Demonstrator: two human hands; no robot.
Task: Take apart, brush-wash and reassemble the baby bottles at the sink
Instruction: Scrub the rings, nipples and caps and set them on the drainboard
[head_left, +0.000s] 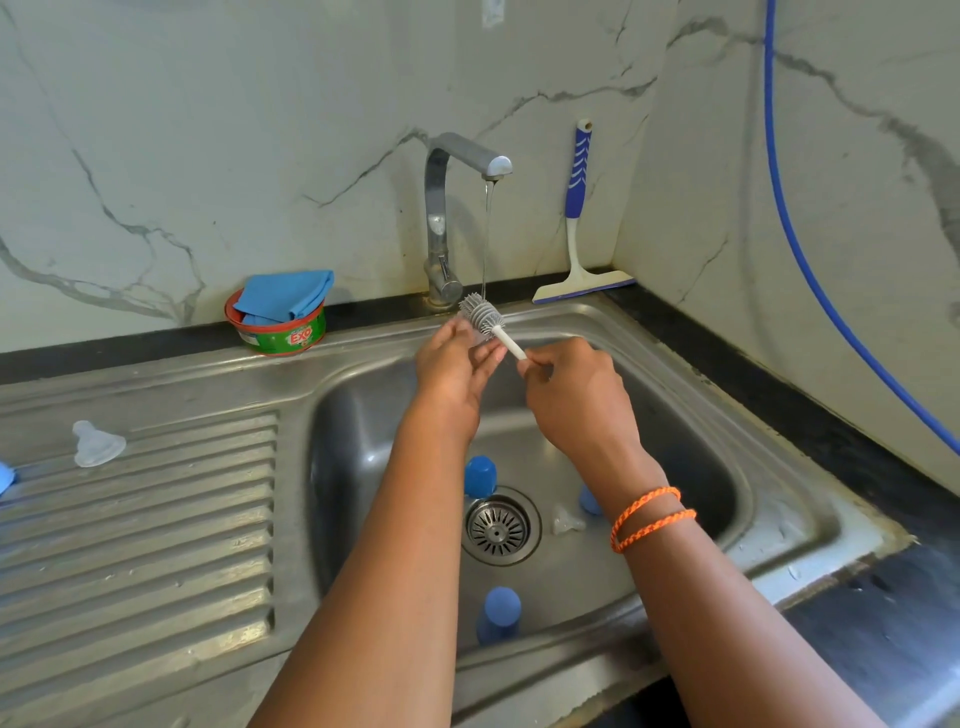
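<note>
Brushed steel sink (769, 512); glossy chrome tap (441, 218); marble-look wall (208, 130); cloth (285, 296).

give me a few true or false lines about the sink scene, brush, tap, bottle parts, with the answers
1. The right hand holds the bottle brush by its handle. True.
2. The tap is off. False: a thin stream of water runs down onto the brush head.
3. A clear teat lies on the ribbed drainboard. True.
4. The blue cloth lies in the basin. False: it sits on the soap tub on the ledge.
5. The squeegee leans against the wall behind the sink. True.
</note>
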